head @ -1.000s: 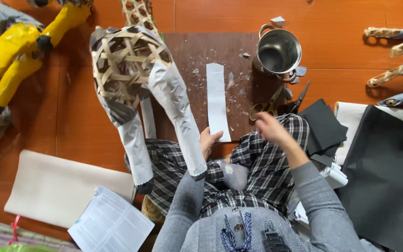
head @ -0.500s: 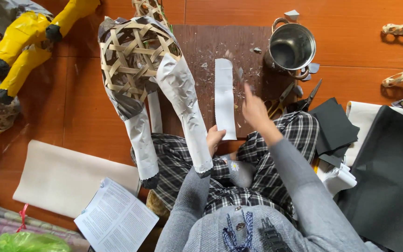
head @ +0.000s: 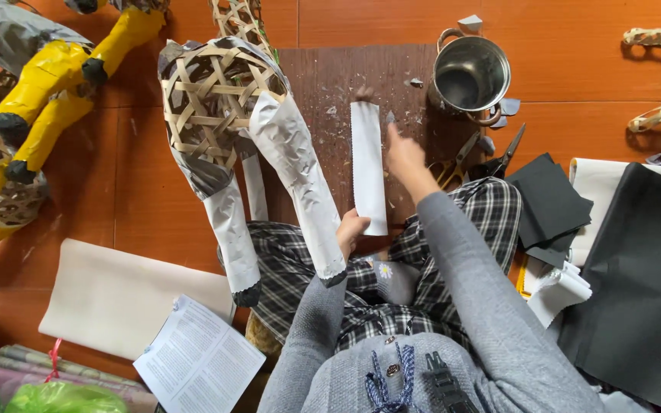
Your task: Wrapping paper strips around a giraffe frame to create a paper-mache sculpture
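A long white paper strip (head: 368, 164) lies on a dark wooden board (head: 330, 84) in front of me. My left hand (head: 350, 227) rests at the strip's near end, fingers curled against it. My right hand (head: 402, 153) lies flat at the strip's right edge, fingers pointing away, and holds nothing. To the left of the strip leans a woven bamboo animal frame (head: 216, 99) with two legs wrapped in white paper (head: 300, 183).
A steel pot (head: 468, 76) stands at the board's far right corner. Scissors (head: 491, 157) lie beside my right knee. Black sheets (head: 636, 268) and white paper are at right. Yellow paper-covered figures (head: 40, 84) are at left; a printed booklet (head: 196, 359) is near left.
My right hand has moved left from the scissors onto the strip's right edge. The view has shifted slightly; the left hand stays at the strip's near end.
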